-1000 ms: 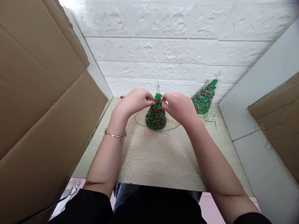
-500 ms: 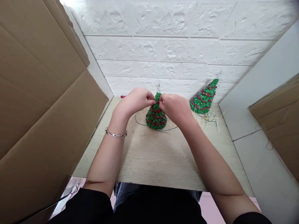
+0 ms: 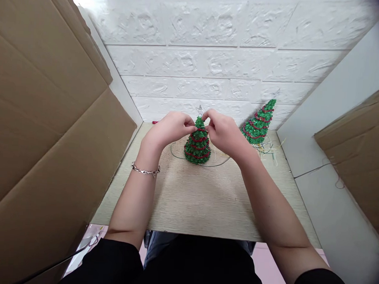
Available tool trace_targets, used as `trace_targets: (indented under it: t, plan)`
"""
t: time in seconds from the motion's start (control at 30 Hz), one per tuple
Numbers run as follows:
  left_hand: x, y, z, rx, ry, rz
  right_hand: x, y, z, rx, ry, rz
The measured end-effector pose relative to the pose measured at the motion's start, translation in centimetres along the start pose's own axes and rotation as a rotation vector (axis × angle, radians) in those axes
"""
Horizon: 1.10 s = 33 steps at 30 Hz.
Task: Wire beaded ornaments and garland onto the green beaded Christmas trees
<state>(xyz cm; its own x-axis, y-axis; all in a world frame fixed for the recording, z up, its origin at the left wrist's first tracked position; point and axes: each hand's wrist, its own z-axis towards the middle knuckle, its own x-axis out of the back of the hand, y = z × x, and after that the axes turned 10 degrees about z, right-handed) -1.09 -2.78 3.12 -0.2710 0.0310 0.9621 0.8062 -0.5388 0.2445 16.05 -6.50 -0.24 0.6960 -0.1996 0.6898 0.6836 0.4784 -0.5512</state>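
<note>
Black short-sleeved top, silver chain-link bracelet on left wrist, blue denim.

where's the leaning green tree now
In the head view, the leaning tree is at the back right of the table, by the brick-patterned wall, with the right hand to its left and strands at its base.
</note>
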Motion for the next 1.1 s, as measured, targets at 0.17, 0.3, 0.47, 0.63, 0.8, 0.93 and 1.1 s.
trace_targets:
  t: [0.17, 0.3, 0.47, 0.63, 0.8, 0.93, 1.1]
  plan:
    - [0.0, 0.18, -0.1, 0.008, 0.026, -0.01, -0.46, 0.22, -0.03, -0.062, 0.048, 0.044]
    - [-0.07, 0.31, -0.08, 0.002, 0.055, -0.063, -0.4, 0.14, -0.16, -0.098, 0.018, 0.084]
    - [-0.05, 0.46, -0.01, 0.016, 0.027, -0.081, -0.51, 0.08, -0.05, -0.149, 0.042, 0.127]
    - [-0.01, 0.58, -0.01, 0.014, 0.019, -0.069, -0.43, 0.28, 0.26, -0.217, 0.073, 0.232]
    - [0.02, 0.58, -0.07, 0.025, -0.008, -0.073, 0.09, 0.41, 0.5, -0.33, 0.103, 0.182]
    - [0.03, 0.55, -0.11, 0.036, -0.015, -0.072, 0.21, 0.39, 0.6, -0.344, 0.097, 0.027]
    - [0.01, 0.41, -0.13, 0.025, -0.007, -0.054, 0.3, -0.54, 0.31, -0.28, 0.055, -0.064]
